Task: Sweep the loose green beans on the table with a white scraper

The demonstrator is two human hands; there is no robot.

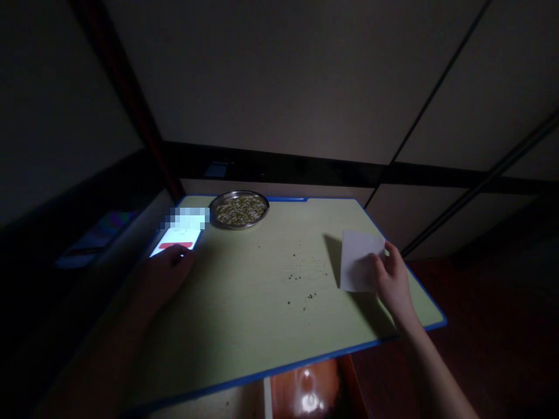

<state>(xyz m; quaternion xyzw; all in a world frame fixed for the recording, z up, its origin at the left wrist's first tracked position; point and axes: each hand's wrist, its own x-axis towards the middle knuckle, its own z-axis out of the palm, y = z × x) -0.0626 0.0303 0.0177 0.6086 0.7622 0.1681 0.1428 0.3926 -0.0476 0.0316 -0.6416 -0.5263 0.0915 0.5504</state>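
Observation:
In the head view, my right hand [393, 280] pinches a small white sheet of paper [358, 262] by its right edge, thumb in front. The paper is tilted up over the right part of the table and casts a shadow. Small dark seeds or beans [310, 296] and thin crumbs lie scattered left of the paper. My left hand [171, 266] is in deep shadow at the lower edge of a lit phone [179, 235]; its fingers look bent and slightly apart, partly over the screen. At the back stands a round metal plate [239, 226] of mixed green and whitish bits.
The pale green table [244, 326] has a blue rim and meets a panelled wall [271, 87] at the back. Below its front edge is a shiny orange-brown surface [305, 390]. Dark reddish floor [463, 349] shows at the right. The surroundings are dim.

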